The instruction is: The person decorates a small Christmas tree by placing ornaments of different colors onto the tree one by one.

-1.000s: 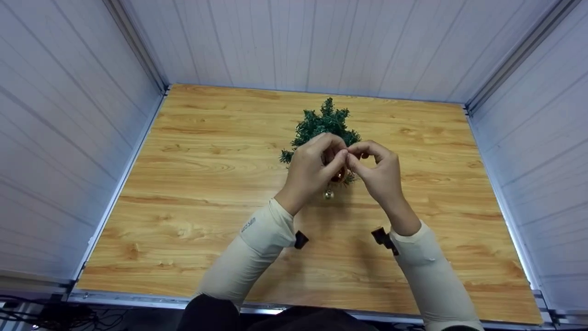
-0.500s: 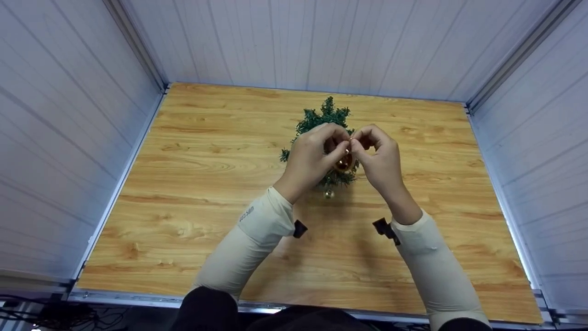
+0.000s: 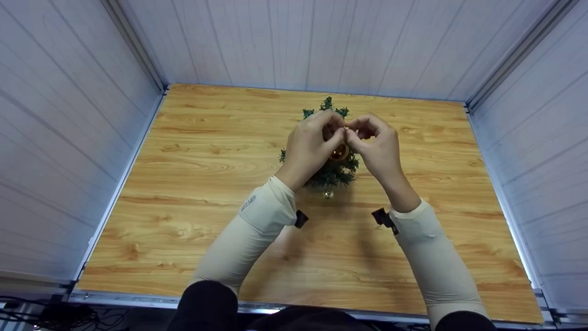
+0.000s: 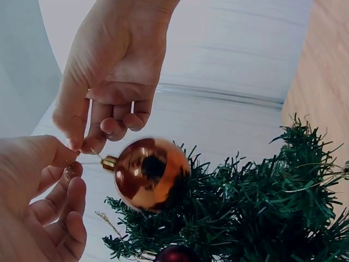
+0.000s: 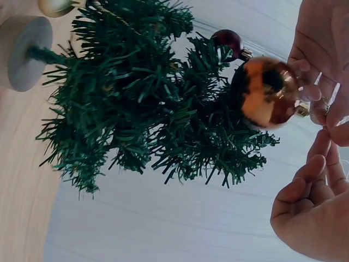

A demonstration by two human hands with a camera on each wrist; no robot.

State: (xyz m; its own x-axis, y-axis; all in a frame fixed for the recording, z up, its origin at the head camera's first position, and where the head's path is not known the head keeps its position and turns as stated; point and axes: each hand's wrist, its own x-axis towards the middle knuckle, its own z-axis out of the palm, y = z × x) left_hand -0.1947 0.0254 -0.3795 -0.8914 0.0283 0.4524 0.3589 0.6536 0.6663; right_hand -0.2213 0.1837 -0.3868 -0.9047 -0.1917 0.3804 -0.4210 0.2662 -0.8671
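Observation:
A shiny copper-orange bauble (image 4: 152,174) with a gold cap hangs from a thin cord in front of the green tabletop Christmas tree (image 3: 337,172). Thumb and forefinger of my left hand (image 3: 308,147) pinch that cord. My right hand (image 3: 380,151) pinches it too, its fingertips meeting the left ones in both wrist views. Behind the bauble, branches are close, but whether they touch it I cannot tell. From the head, both hands cover much of the tree's upper part.
On the tree hang a dark red bauble (image 5: 226,43) and a pale gold bauble (image 5: 54,6), low at the front. The tree stands on a round grey base (image 5: 24,52). White panel walls (image 3: 294,46) enclose the wooden table (image 3: 193,193) at the back and sides.
Both hands have moved away from the body, towards the treetop, carrying the copper-orange bauble with them. More of the tree's lower branches shows now. The pinch on the cord persists.

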